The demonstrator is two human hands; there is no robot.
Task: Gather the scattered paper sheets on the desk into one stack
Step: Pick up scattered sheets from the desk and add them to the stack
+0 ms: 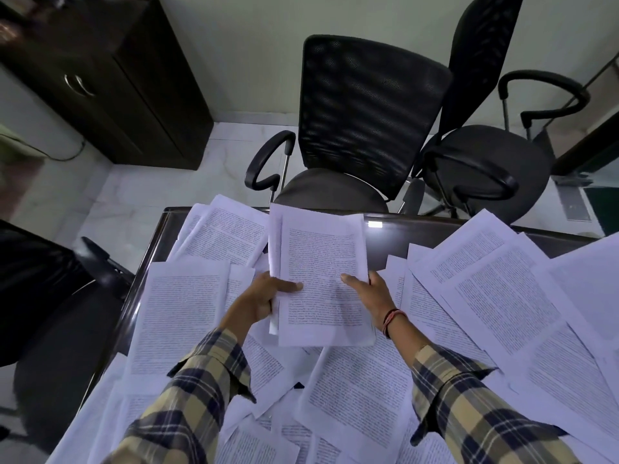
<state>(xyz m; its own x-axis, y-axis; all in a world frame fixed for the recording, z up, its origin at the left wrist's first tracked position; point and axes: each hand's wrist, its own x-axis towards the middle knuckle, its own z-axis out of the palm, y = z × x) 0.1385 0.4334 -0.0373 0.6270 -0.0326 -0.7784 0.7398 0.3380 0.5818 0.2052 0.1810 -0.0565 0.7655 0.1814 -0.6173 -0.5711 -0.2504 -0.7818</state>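
A stack of printed paper sheets (318, 256) is held above the middle of the dark desk (402, 229). My left hand (264, 296) grips its left edge, thumb on top of the page. My right hand (371, 293) holds the right edge, thumb lying on the top sheet. Several loose printed sheets lie scattered all over the desk: a sheet at the left (181, 309), sheets at the back left (221, 232), overlapping sheets at the right (495, 289), and more sheets under my forearms (358, 390).
Two black mesh office chairs stand behind the desk, one (361, 118) at the middle and one (485, 162) to its right. A dark wooden cabinet (110, 78) is at the back left. Another dark chair (37, 296) sits at the desk's left side.
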